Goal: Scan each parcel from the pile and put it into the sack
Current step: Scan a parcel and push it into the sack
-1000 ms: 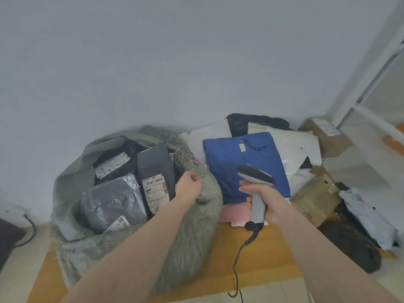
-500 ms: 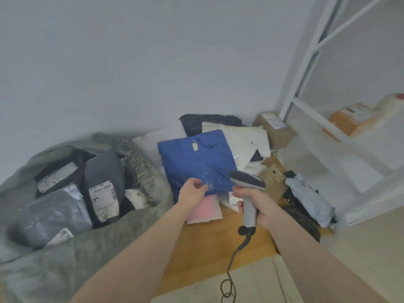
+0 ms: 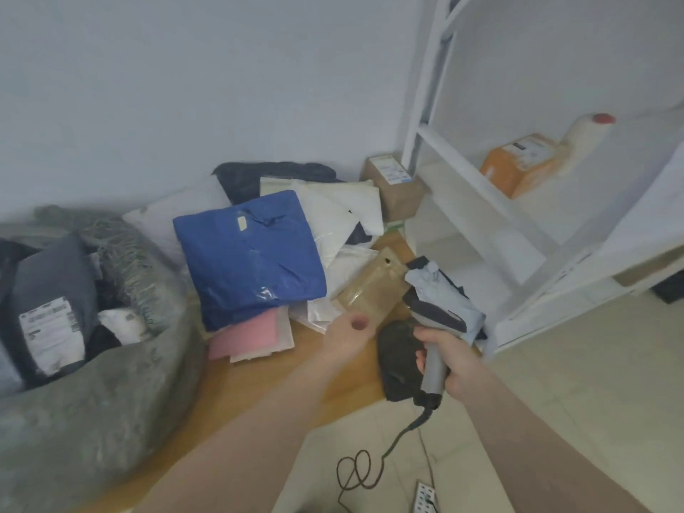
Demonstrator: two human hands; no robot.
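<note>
Two hands are working mid-frame: the right hand (image 3: 449,359) is clamping the scanner (image 3: 433,329), the left hand (image 3: 346,336), its grip unclear, is nearing the tan parcel (image 3: 372,286); the sack (image 3: 92,398) is sitting lower left. Pulling it could topple the pile.

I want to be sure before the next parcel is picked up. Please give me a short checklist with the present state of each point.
1. Scanner held by the right hand: ok.
2. Left hand free of any parcel: ok; it reaches toward the tan parcel.
3. Tan parcel's label showing: cannot tell.
4. Scanner pointed at a parcel: cannot tell.
5. Sack open: ok, parcels lie inside.
6. Scanner cable not tangled in the pile: ok; it coils on the floor.
</note>
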